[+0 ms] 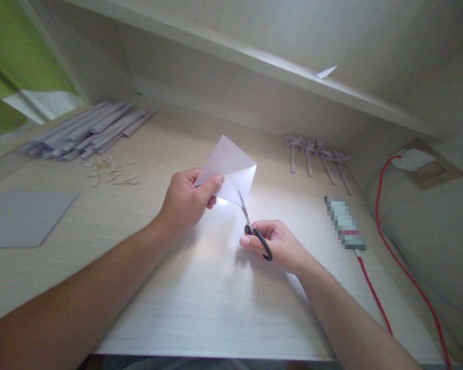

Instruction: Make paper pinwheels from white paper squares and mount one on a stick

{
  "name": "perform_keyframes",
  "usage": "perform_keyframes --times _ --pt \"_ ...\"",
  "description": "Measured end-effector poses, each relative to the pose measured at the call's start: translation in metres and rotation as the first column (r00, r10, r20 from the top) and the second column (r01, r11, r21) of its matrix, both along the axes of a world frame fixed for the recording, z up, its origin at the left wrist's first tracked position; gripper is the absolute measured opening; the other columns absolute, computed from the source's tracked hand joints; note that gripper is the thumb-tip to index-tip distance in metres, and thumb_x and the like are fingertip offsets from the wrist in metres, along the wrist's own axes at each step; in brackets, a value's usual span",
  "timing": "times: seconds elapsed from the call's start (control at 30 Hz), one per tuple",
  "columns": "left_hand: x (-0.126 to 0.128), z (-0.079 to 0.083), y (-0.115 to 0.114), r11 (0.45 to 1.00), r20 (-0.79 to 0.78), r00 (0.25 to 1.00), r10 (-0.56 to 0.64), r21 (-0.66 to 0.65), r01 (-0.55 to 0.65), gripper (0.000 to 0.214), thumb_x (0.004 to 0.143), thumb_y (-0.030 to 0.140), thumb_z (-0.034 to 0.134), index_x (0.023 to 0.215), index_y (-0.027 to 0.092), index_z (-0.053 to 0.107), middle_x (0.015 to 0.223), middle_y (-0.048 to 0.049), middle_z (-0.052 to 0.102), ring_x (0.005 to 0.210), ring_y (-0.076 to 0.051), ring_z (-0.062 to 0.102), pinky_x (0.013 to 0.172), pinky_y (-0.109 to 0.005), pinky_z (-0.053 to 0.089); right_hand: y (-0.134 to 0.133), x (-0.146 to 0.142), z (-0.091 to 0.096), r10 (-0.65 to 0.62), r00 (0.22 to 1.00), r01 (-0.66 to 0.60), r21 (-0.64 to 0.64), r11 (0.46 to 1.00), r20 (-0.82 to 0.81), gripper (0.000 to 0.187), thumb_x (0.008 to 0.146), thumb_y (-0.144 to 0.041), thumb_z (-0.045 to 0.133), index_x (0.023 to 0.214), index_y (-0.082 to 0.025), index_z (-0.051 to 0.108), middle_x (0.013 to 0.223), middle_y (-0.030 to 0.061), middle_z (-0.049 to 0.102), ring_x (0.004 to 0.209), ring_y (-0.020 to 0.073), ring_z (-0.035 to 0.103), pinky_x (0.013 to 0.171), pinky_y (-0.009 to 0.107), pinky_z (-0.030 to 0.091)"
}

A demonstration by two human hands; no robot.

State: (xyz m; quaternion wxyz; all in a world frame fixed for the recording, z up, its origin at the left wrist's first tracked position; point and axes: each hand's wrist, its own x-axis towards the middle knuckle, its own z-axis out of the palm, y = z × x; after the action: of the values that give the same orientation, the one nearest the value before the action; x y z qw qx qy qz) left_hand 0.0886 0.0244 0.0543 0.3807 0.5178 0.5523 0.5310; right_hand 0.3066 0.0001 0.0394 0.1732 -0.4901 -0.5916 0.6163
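My left hand (185,200) pinches a folded white paper (229,167) by its lower left edge and holds it up above the desk (200,298). My right hand (278,244) grips black-handled scissors (254,231), fingers through the loops. The blades point up and left, and their tips meet the paper's lower corner.
Several rolled paper sticks (88,131) lie at the back left, with small paper scraps (110,172) in front of them. A grey sheet (23,216) lies at the left. Several paper pinwheels (318,156) lie at the back right. A phone (345,223) with a red cable (393,257) lies at the right. A shelf (254,56) hangs overhead.
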Motion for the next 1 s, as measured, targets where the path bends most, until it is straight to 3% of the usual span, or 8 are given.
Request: perform_keyframes --times 0.47,1.0 --pt "-0.0002 -0.0017 0.0005 1.0 0.016 1.0 -0.001 0.009 0.001 0.034 0.084 0.032 0.067 0.054 0.02 0.058 0.048 0.0013 0.055 0.046 -0.013 0.049 0.047 -0.026 0.035 0.0004 0.004 -0.0059 0.003 1.0 -0.003 0.022 1.0 0.015 0.054 0.077 -0.062 0.079 0.062 -0.019 0.052 0.058 -0.0053 0.039 0.054 0.0091 0.029 0.052 0.029 0.017" --pt "0.0001 0.0018 -0.0004 1.0 0.025 1.0 0.0 0.0 0.0 0.033 0.082 0.033 0.067 0.053 0.02 0.057 0.047 0.0007 0.055 0.046 -0.013 0.049 0.046 -0.025 0.035 0.0027 0.004 -0.0073 -0.026 1.0 0.025 0.048 0.999 0.015 0.053 0.074 -0.06 0.082 0.057 -0.018 0.054 0.055 -0.005 0.04 0.053 0.0092 0.03 0.052 0.029 0.018"
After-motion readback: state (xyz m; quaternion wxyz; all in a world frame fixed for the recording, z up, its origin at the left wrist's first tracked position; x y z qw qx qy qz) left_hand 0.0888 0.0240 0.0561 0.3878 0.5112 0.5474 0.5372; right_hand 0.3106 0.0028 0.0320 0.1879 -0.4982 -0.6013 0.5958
